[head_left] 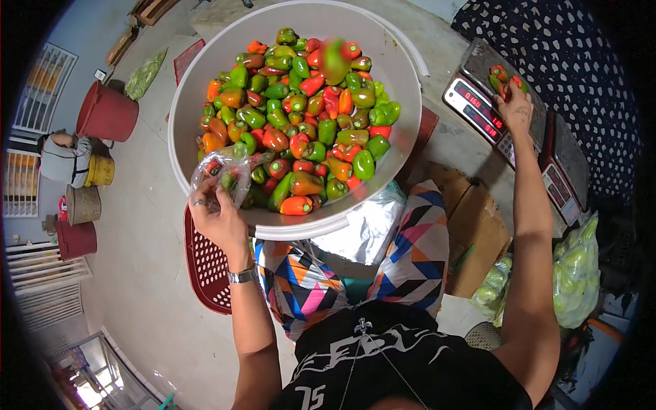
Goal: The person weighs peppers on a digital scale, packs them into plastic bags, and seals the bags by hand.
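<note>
A big pale tub (400, 147) full of green, red and orange peppers (276, 140) rests in front of my lap. At its lower left rim, my left hand (217, 217) pinches a clear plastic bag (239, 174) whose mouth hangs open over the peppers. Out to the right, my right hand (514, 109) reaches onto a digital scale (471, 109) with lit red figures. Its fingers are closed on one of a few red and green peppers (499, 71) on the scale's plate. A blurred green pepper (335, 61) shows near the tub's far side.
A second scale (562, 184) stands beside the first. Bags of green produce (575, 273) and a cardboard box (478, 232) lie at the lower right. A red perforated basket (205, 263) is left of my legs. At far left, a person (60, 160) is near several buckets.
</note>
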`<state>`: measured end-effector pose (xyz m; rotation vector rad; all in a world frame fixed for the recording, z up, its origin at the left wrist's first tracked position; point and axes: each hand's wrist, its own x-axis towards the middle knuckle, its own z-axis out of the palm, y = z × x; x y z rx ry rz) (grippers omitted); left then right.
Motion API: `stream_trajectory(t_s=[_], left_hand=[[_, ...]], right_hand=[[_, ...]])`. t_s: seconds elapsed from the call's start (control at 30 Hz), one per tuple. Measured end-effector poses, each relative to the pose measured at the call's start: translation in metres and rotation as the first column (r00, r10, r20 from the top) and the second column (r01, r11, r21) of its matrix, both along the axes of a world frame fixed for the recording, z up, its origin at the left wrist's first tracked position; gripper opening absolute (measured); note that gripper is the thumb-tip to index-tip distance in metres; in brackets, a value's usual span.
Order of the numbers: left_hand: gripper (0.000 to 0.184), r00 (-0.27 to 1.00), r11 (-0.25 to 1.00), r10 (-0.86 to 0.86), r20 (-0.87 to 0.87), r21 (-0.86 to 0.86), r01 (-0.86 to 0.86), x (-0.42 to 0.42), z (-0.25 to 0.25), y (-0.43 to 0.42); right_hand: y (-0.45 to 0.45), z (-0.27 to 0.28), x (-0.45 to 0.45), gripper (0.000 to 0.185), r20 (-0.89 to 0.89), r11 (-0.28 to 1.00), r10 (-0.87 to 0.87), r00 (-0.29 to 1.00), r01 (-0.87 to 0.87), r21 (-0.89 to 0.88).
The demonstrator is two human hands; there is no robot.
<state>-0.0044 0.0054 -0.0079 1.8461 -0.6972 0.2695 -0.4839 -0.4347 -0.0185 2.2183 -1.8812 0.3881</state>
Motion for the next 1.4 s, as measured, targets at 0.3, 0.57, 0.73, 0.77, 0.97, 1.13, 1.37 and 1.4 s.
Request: stream_trajectory(t_s=[0.3,0.57,0.73,0.77,0.97,1.13,1.37,1.4], left_hand=[[0.014,1.000,1.000,0.012,-0.011,-0.012,-0.012,0.001,-0.002,0.000],[0.016,1.000,1.000,0.001,-0.030,-0.009,-0.001,0.005,-0.009,0.003],[0.017,1.000,1.000,-0.004,-0.029,-0.019,0.003,0.007,-0.009,0.002],[0.017,1.000,1.000,0.000,-0.022,-0.008,0.000,0.006,-0.006,0.002],[0.016,0.999,0.997,0.015,-0.034,0.076,-0.013,-0.002,0.007,0.001],[0.015,1.000,1.000,-0.002,-0.004,0.018,0.002,0.002,-0.003,0.000],[0.013,1.000,0.997,0.022,-0.015,0.069,-0.021,0.000,0.003,0.000],[0.013,1.000,0.997,0.024,-0.015,0.076,-0.022,-0.001,0.003,-0.001]], right_hand=[[0.245,-0.042,0.084,0.020,0.754,0.959,0.274,0.598,-0.109,-0.261],[0.387,-0.086,0.141,0.017,0.704,0.619,0.584,0.404,-0.782,-0.065],[0.355,-0.030,0.169,0.033,0.682,0.770,0.607,0.407,-0.512,-0.381],[0.355,-0.013,0.181,0.032,0.734,0.784,0.604,0.312,-0.396,-0.477],[0.355,0.018,0.207,0.024,0.806,0.780,0.566,0.174,-0.431,-0.454],[0.338,-0.050,0.189,0.022,0.958,0.947,0.159,0.240,-0.311,-0.079],[0.312,0.032,0.104,0.034,0.678,0.696,0.718,0.156,-0.143,-0.704],[0.312,0.061,0.095,0.039,0.642,0.640,0.767,0.006,-0.092,-0.763]])
